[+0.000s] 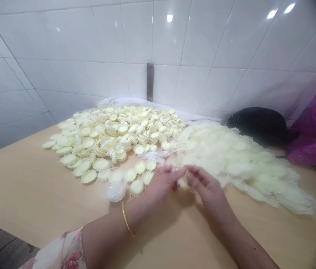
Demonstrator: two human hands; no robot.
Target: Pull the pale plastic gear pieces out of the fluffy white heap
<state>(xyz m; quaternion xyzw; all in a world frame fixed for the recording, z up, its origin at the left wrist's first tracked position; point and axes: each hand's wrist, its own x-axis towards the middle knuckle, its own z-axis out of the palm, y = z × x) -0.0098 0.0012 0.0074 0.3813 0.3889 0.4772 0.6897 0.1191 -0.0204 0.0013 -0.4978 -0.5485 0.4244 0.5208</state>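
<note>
My left hand (162, 185) and my right hand (208, 190) meet above a wooden table, with their fingertips pinching a small fluffy cream piece (183, 182). A gold bangle (126, 218) circles my left wrist. Just beyond my left hand lie loose scalloped cream discs (137, 188), the front of a large heap of ridged, gear-like discs (113, 134). A crumpled clear plastic piece (115, 188) lies near my left hand. To the right, a mass of soft, feathery white discs (238, 160) spreads close to my right fingers.
The light wood table (34, 186) ends at a white tiled wall (62, 37) with a metal strip (150, 82). White cloth (124, 102) lies behind the heap. A black bag (258, 125) and magenta plastic (314, 127) sit at the back right.
</note>
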